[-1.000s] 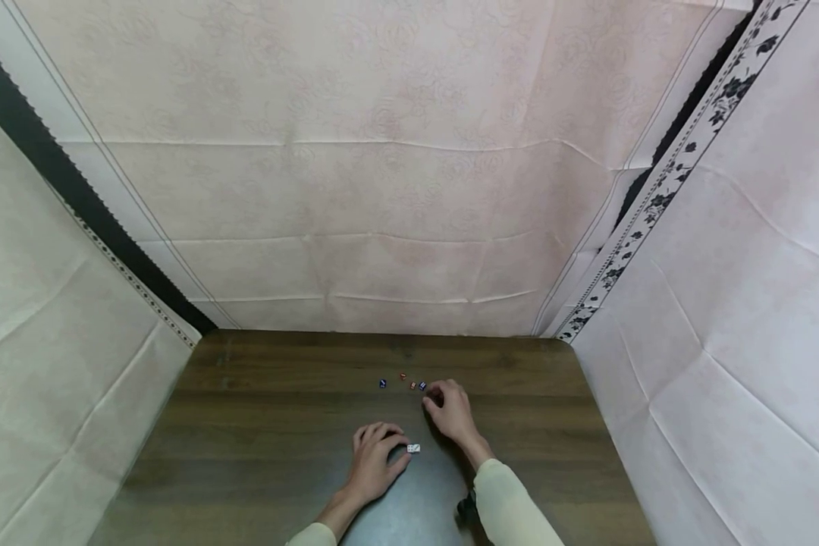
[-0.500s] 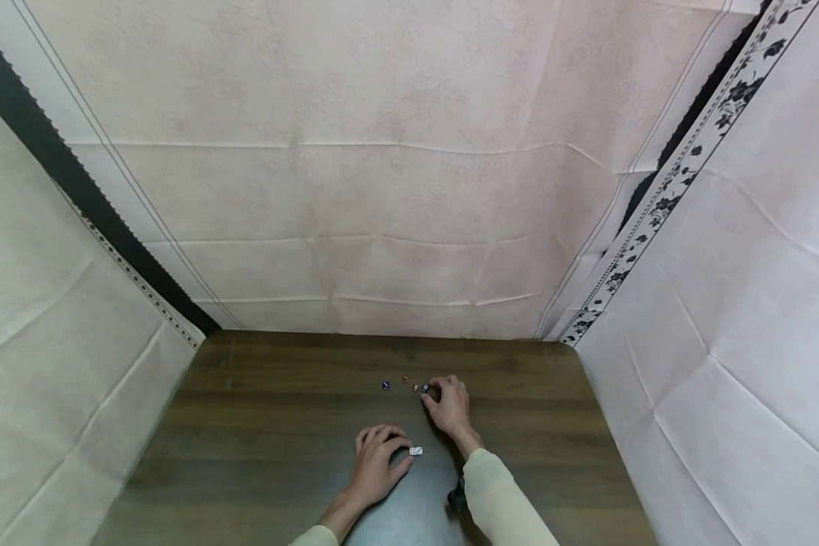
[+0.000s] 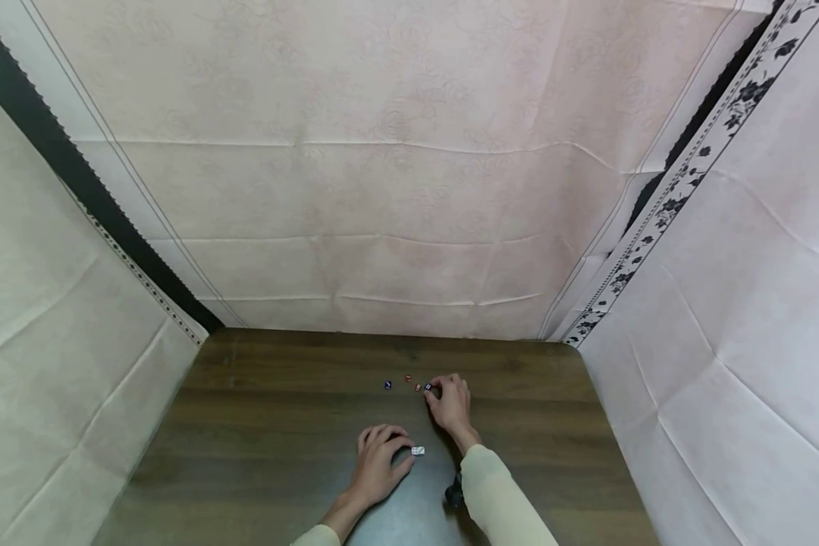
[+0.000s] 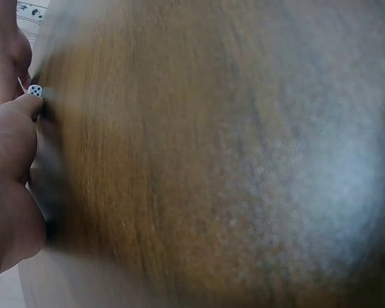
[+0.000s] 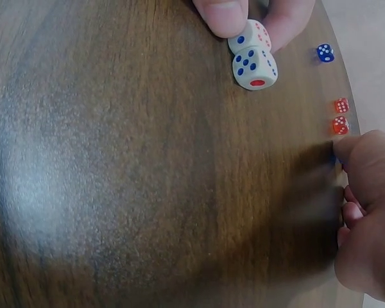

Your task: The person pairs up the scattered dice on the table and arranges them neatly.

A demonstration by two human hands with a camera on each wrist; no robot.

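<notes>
Two white dice (image 3: 418, 450) sit side by side on the wooden table. My left hand (image 3: 377, 462) pinches the nearer-to-hand one between thumb and finger; in the right wrist view its thumb (image 5: 224, 17) presses that white die (image 5: 249, 37), and the other white die (image 5: 255, 68) lies against it. Farther off, my right hand (image 3: 452, 406) has thumb and forefinger around a blue die (image 3: 428, 387). In the right wrist view the right thumb mostly hides this die. Just left of it are two red dice (image 5: 341, 125), with another blue die (image 3: 387, 385) farther left.
The wooden table (image 3: 280, 425) has a rounded far edge close behind the coloured dice. Pale cloth (image 3: 382, 197) hangs behind it and along both sides. A black object (image 3: 453, 491) shows at the right sleeve (image 3: 501, 493).
My right hand has shifted slightly left, and its thumb and forefinger have come around the right-hand blue die. The left hand keeps its hold on the white die.
</notes>
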